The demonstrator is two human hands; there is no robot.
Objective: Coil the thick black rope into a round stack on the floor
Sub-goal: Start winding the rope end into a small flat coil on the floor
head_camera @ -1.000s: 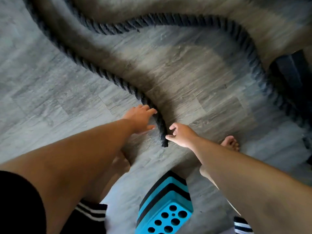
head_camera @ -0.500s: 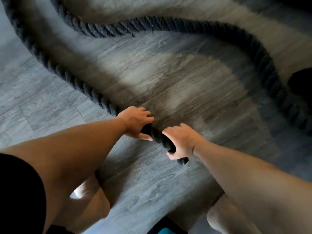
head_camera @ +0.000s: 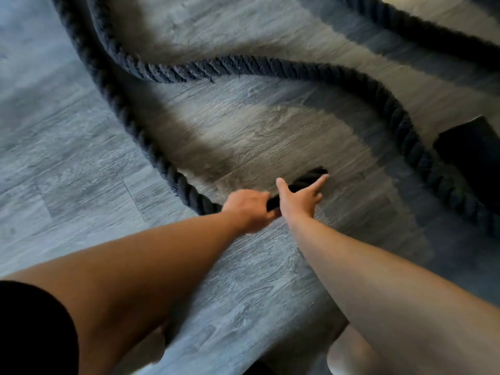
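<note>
Grip, left hand: fingers curled round the thick black rope just short of its cut end, centre frame.
Grip, right hand: fingers spread straight and laid over the end piece, nothing enclosed. The end is judged to be steered inward as the stack's core.
Remaining rope: trailed in loose bends over the grey plank floor toward upper left and right edge; no coil is formed yet.
Dark object: right edge, unidentified.
</note>
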